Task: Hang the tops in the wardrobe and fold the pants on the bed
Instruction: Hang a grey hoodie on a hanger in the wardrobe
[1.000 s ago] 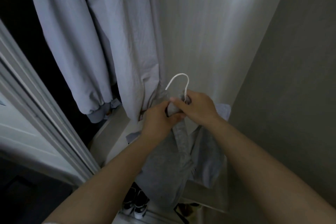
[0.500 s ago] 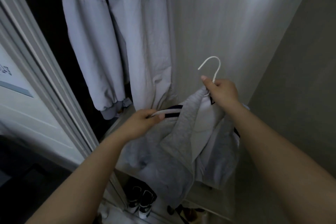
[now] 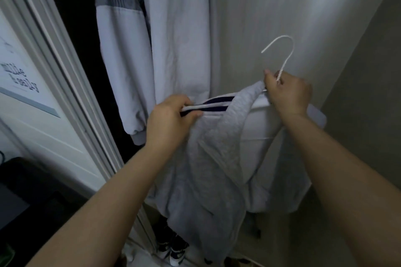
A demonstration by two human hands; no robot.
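Note:
A grey top (image 3: 208, 169) with a navy and white striped edge and pale lining hangs from a white wire hanger (image 3: 282, 54) in front of the open wardrobe. My right hand (image 3: 286, 93) grips the hanger's neck just under its hook, along with the top's collar. My left hand (image 3: 171, 121) pinches the striped edge at the top's left shoulder and holds it out to the left. The hook stands free in the air, below the rail, which is out of view.
A light grey jacket (image 3: 121, 60) and a white garment (image 3: 180, 39) hang inside the wardrobe at upper left. The white wardrobe door frame (image 3: 65, 76) runs down the left. Shoes (image 3: 171, 249) sit on the floor below. A bare wall (image 3: 358, 104) is close on the right.
My hands have moved apart, the left pulling the striped shoulder out to the left. The right hand has lifted the hanger higher and to the right, and the top has spread open.

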